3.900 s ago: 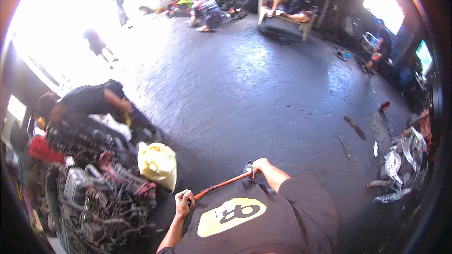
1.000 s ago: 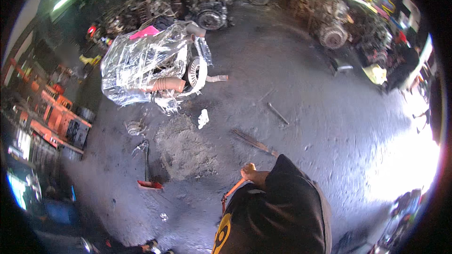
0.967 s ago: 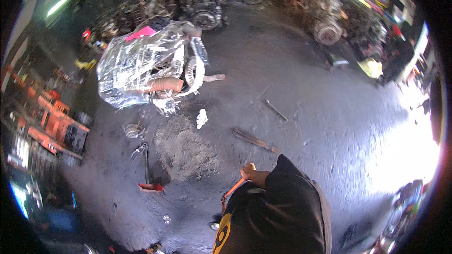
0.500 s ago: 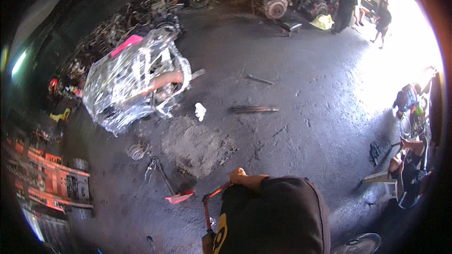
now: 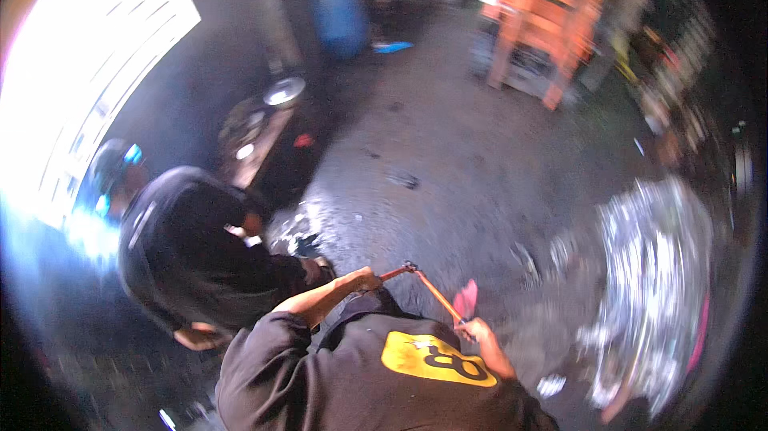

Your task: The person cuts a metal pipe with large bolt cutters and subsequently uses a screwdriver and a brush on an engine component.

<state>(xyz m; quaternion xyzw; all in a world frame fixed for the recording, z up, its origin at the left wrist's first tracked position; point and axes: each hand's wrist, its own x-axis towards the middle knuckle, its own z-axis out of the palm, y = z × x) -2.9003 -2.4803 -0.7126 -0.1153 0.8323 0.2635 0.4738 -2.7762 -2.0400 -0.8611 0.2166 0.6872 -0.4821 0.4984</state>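
Gripping opposite ends, the left hand [image 5: 366,278] and right hand [image 5: 476,329] have their fingers wrapped around an orange tool [image 5: 436,296], held before the dark shirt [image 5: 336,379] and above the grey floor [image 5: 456,183].

The tool [image 5: 435,295] is orange, the barrel [image 5: 340,19] seemingly blue.
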